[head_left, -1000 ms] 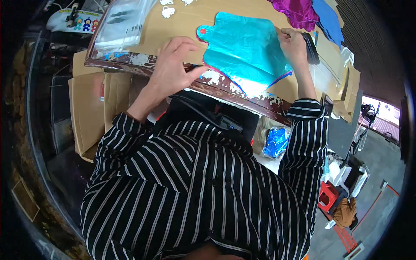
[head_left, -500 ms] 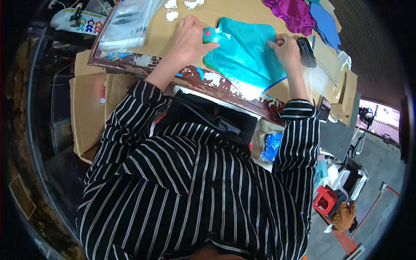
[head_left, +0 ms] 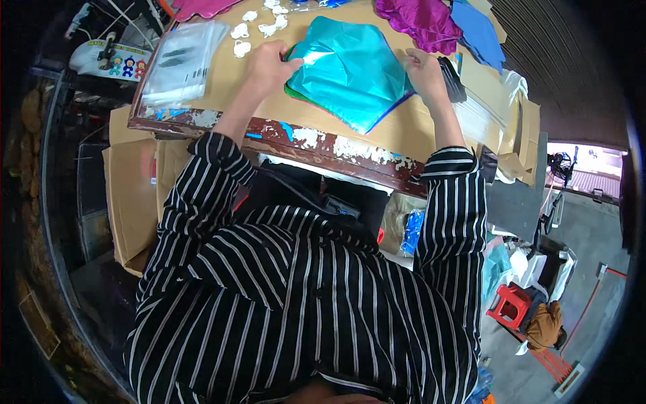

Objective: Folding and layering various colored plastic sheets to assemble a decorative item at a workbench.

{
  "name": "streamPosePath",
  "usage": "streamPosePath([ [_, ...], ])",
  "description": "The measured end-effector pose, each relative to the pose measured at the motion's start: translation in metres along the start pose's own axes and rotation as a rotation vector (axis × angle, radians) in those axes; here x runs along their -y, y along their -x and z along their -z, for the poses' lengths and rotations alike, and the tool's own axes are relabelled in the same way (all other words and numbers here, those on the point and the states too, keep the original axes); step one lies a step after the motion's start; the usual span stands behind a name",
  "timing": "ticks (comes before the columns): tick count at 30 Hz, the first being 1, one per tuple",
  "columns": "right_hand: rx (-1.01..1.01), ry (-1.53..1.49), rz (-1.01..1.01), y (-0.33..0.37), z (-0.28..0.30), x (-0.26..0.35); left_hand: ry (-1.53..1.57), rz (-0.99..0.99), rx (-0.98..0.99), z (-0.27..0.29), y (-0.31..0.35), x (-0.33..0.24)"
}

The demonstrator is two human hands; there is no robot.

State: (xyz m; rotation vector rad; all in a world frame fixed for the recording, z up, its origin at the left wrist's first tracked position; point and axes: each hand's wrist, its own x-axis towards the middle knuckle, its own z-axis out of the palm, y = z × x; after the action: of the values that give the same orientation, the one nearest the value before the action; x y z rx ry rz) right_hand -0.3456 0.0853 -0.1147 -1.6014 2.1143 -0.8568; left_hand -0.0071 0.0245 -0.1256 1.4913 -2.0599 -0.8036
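Note:
A shiny teal foil piece point(head_left: 346, 71) lies on the cardboard table top, with green and blue edges showing beneath its lower sides. At its left edge, my left hand point(head_left: 269, 67) pinches it between thumb and fingers. My right hand point(head_left: 427, 77) is beside its right edge, fingers loosely bent and thumb apart, with nothing visible between them. Under and beyond that hand is a black bundle point(head_left: 452, 79). To the left lie several small white pieces point(head_left: 242, 48) and a stack of clear plastic bags point(head_left: 178, 67).
Purple foil point(head_left: 424, 23) and blue foil point(head_left: 478, 34) lie at the back right. An open cardboard box point(head_left: 131, 195) stands below the table's left end. The table's worn front edge point(head_left: 323, 148) curves in front of me. A red stool point(head_left: 509, 304) is on the floor at right.
The teal foil now lies flatter and wider, its red-marked corner out of sight. My right hand has come off its right edge. The whole view has shifted slightly.

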Motion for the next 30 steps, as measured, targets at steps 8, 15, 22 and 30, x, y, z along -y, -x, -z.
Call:
streamPosePath([
  [8, 0.028, 0.249, 0.135, -0.009, -0.009, 0.013, 0.260, -0.090, 0.071, -0.002, -0.029, 0.026],
  [15, -0.034, 0.198, 0.104, -0.010, -0.009, -0.005, 0.107, -0.217, -0.216, 0.013, 0.044, 0.012],
  [22, -0.114, 0.354, 0.096, -0.004, -0.010, -0.003, -0.017, -0.359, -0.316, -0.009, 0.061, 0.002],
  [30, -0.093, 0.292, 0.101, 0.005, -0.009, -0.004, 0.034, -0.349, -0.299, -0.014, 0.064, -0.005],
])
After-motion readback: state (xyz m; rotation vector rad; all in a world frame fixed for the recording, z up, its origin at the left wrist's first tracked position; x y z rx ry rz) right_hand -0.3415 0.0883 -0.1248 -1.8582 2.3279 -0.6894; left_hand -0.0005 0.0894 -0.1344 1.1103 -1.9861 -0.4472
